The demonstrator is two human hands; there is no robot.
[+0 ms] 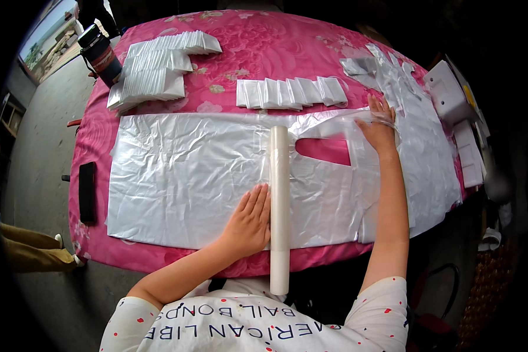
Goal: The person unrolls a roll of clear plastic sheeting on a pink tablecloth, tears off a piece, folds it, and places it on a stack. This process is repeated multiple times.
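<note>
"Fingers?"
"Left hand (249, 218): flat, fingers together, beside the long whitish cylindrical roll (280, 205). Right hand (379, 126): fingers slightly spread; can't tell its grip."
"Beneath?"
"A flat, whitish plastic bag (188, 176), under the roll, on the pink floral tablecloth (264, 50)."

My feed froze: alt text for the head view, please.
A person's left hand lies flat on a silvery-white plastic bag, beside a pale roll, while the right hand rests at the bag's handle end. Beyond, folded white packets lie on a pink floral tablecloth.
</note>
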